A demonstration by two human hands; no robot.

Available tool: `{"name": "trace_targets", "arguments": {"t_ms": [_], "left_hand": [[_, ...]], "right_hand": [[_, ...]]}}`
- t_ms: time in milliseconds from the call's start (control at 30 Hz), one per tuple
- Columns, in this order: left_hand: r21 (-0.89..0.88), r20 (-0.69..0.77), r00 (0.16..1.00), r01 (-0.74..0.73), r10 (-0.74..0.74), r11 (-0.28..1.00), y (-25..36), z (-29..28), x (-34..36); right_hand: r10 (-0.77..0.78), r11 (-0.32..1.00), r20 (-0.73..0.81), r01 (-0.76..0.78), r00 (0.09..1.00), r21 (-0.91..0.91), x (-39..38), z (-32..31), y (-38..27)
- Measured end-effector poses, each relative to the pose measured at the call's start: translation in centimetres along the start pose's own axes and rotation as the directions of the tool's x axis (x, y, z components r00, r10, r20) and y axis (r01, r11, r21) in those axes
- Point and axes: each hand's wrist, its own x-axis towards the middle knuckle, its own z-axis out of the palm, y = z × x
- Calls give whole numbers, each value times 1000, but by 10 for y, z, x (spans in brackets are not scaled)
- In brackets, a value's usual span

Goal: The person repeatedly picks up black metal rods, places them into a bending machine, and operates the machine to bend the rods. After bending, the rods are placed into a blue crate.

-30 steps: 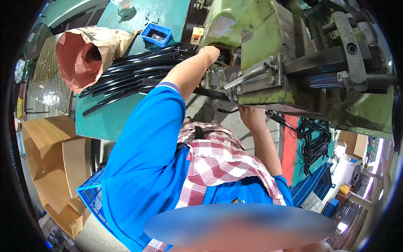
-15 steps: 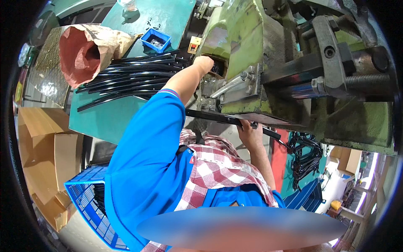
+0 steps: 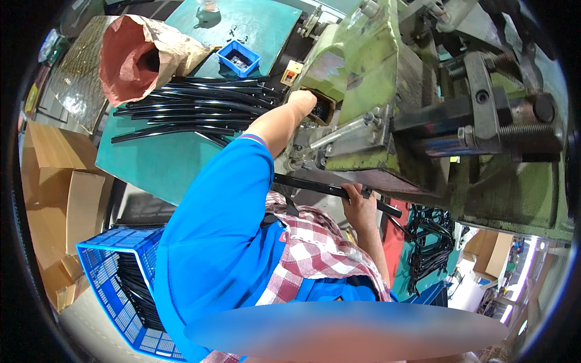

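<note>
My right hand [image 3: 359, 204] is wrapped round a long black metal tube [image 3: 321, 186], which lies across in front of my checked apron and just below the green machine [image 3: 363, 66]. The tube's left end is hidden behind my left arm. My left hand [image 3: 304, 101] is at the rim of a small open box [image 3: 331, 116] on the machine, which holds small dark parts. Its fingers are curled in, and what they pinch, if anything, is hidden. Beside that box, a metal rod [image 3: 342, 130] slants along the machine.
Black tubes [image 3: 181, 112] lie piled on the green table [image 3: 139, 154], near a blue bin [image 3: 239, 58] of small parts and a paper sack [image 3: 130, 60]. A blue crate [image 3: 115, 296] and cardboard box [image 3: 51, 181] stand left. Bent black frames [image 3: 431, 248] lie at right.
The whole view has shifted a little. My left hand stays by the small box, more of whose inside shows now. My right hand keeps its grip on the tube.
</note>
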Motion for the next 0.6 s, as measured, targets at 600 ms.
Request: {"name": "trace_targets", "arguments": {"t_ms": [600], "left_hand": [[-511, -34, 999, -25, 9, 859, 9, -39, -72]], "right_hand": [[-97, 995, -66, 99, 993, 30, 9, 21, -2]]}}
